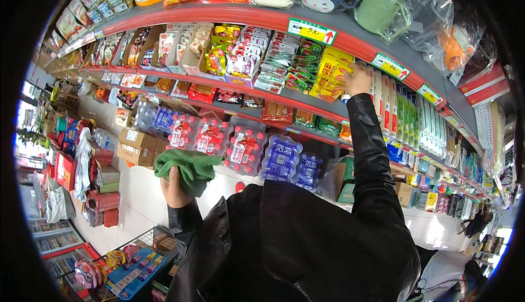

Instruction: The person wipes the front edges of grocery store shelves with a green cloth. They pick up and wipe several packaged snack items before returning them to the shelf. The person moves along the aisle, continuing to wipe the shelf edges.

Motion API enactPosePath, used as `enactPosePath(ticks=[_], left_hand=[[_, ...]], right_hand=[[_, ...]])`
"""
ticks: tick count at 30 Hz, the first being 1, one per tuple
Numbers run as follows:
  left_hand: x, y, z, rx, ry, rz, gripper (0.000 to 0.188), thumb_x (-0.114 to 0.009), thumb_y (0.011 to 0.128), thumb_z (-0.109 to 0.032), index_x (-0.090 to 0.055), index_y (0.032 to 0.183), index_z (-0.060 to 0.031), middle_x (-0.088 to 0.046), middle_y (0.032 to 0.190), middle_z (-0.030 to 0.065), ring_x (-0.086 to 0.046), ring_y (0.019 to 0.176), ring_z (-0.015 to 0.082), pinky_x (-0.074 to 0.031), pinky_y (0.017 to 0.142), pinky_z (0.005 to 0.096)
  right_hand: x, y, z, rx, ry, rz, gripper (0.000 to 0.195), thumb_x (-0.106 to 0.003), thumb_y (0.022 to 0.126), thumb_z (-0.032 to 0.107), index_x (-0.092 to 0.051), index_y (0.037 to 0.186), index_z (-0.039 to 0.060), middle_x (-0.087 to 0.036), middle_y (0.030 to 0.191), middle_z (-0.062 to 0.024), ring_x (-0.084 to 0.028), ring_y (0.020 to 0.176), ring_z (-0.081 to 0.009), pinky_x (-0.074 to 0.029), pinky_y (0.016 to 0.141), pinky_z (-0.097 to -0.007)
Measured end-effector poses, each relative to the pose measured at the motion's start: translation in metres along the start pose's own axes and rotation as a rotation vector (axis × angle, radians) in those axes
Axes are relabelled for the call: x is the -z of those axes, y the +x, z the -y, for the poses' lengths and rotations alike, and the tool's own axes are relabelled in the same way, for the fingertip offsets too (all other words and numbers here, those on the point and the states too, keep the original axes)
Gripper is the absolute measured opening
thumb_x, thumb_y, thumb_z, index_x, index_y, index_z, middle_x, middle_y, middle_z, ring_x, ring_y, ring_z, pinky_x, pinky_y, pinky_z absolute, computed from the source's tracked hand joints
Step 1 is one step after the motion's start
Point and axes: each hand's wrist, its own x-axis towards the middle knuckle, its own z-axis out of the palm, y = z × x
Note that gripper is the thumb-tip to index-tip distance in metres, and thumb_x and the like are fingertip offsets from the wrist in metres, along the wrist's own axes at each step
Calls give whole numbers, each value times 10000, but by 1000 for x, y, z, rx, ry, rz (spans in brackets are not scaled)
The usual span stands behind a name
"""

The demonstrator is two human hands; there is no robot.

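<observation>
A crumpled green cloth is in my left hand, thumb on top, held out over the aisle in front of the shelving. My right hand reaches onto the middle shelf, its fingers against the right side of a row of yellow snack packets. Whether it grips a packet cannot be made out. Just right of that hand stand upright toothpaste boxes. Green-and-red snack packets lie left of the yellow ones.
A red-edged upper shelf with price tags overhangs my right hand. Shrink-wrapped bottle packs and cardboard boxes stand on the floor below. A wire rack with toys is at lower left. Another person is at lower right.
</observation>
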Motion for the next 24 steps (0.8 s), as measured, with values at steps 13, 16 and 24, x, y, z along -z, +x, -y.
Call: enactPosePath(ticks=[13,16,24], left_hand=[[37,9,0,202,-429,326,663,-657,878,-226,-480,1457,44,-588,1406,224,-584,1277,392,-470,1084,525],[37,16,7,265,-497,342,606,-644,897,-207,-503,1433,38,-610,1380,210,-607,1246,359,-489,1067,485],[35,25,0,284,-439,406,581,-592,955,-238,-473,1452,39,-584,1410,206,-597,1258,350,-481,1072,490]], right_hand=[[45,-17,39,264,-38,-253,84,-744,844,140,-696,882,83,-702,850,-119,-655,808,-362,-517,715,-446],[46,-15,29,319,-345,-147,96,-653,924,178,-729,955,129,-708,853,-103,-664,766,-364,-531,699,-442],[102,-51,122,404,7,-480,89,-611,992,116,-676,1029,69,-724,864,-149,-704,781,-342,-543,688,-412]])
